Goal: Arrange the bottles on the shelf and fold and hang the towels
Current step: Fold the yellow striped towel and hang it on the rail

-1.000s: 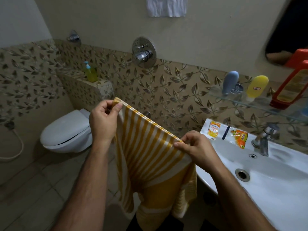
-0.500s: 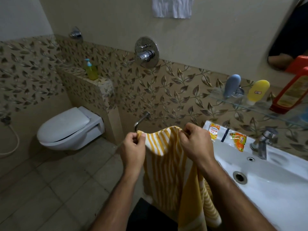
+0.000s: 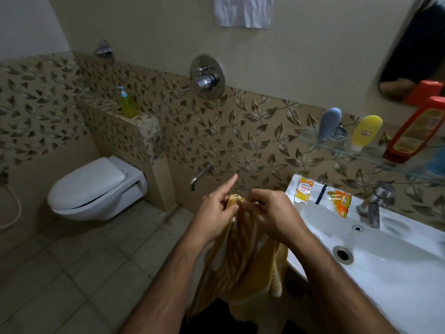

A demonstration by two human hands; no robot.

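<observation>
Your left hand [image 3: 215, 210] and right hand [image 3: 269, 213] pinched the yellow striped towel [image 3: 243, 256] together mid-fold, unhung, while above your right hand bottles [image 3: 366, 132] already lined the glass shelf [image 3: 361, 153].

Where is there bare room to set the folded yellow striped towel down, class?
Free: the white sink's front rim and basin around the drain, and the tiled ledge left of the green pump bottle. Crowded: the sink's back corner with two sachets, and the glass shelf under its bottles.
</observation>
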